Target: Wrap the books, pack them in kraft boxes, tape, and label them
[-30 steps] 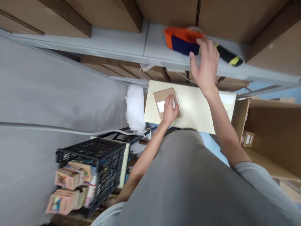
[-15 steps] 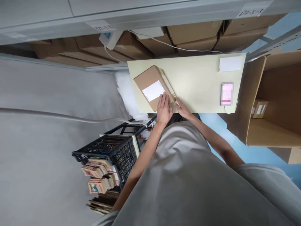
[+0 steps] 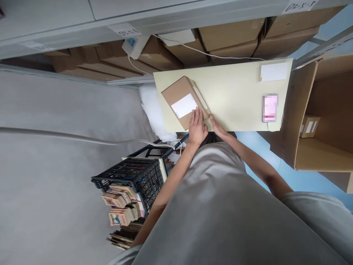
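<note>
A flat brown cardboard box (image 3: 176, 92) lies at an angle on the pale table (image 3: 231, 88), left of its middle. A white label (image 3: 184, 105) is stuck on its top, and a light strip runs along its right side. My left hand (image 3: 196, 127) rests on the near part of the box, fingers stretched out over the label's edge. Against the near right corner of the box is my right hand (image 3: 218, 128), its fingers extended along the side; their tips are partly hidden.
At the table's right end lie a white card (image 3: 273, 71) and a pink-screened phone (image 3: 270, 108). A large open carton (image 3: 322, 152) stands to the right. Below left is a black crate (image 3: 132, 173) beside stacked books (image 3: 121, 217). Boxes (image 3: 231, 35) fill the shelf behind.
The whole view has shifted slightly, so everything appears a little further right. My left thumb sits further out from the fingers. Both hands stay at the box.
</note>
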A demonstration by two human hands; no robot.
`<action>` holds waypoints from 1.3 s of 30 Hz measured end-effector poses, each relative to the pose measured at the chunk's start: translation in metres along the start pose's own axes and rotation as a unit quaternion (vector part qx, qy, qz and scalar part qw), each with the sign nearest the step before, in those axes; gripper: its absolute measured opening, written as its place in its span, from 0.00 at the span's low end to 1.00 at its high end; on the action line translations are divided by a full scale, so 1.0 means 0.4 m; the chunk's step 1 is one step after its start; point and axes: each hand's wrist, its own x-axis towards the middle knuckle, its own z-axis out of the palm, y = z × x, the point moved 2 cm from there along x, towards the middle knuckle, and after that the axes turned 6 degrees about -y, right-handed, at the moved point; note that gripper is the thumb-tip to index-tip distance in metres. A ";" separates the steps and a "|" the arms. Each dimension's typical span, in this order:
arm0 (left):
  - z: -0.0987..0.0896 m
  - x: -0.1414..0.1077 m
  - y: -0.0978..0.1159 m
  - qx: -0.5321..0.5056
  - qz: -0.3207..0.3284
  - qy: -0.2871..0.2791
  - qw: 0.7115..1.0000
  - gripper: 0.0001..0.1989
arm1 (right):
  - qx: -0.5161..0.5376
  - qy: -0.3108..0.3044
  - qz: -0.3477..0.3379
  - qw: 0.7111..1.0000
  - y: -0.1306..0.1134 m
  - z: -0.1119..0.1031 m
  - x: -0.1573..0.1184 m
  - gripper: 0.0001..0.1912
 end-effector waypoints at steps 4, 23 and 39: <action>0.003 -0.004 0.013 0.005 0.000 0.002 1.000 0.47 | 0.052 0.010 0.025 0.998 -0.015 0.021 0.021 0.50; -0.367 0.428 -0.087 -0.084 -0.114 0.051 0.989 0.33 | 0.474 0.130 0.133 0.861 -0.155 0.015 -0.027 0.36; -0.186 0.081 -0.132 -0.207 -0.163 -0.017 0.965 0.28 | -0.078 0.393 -0.072 0.914 -0.092 -0.134 -0.101 0.37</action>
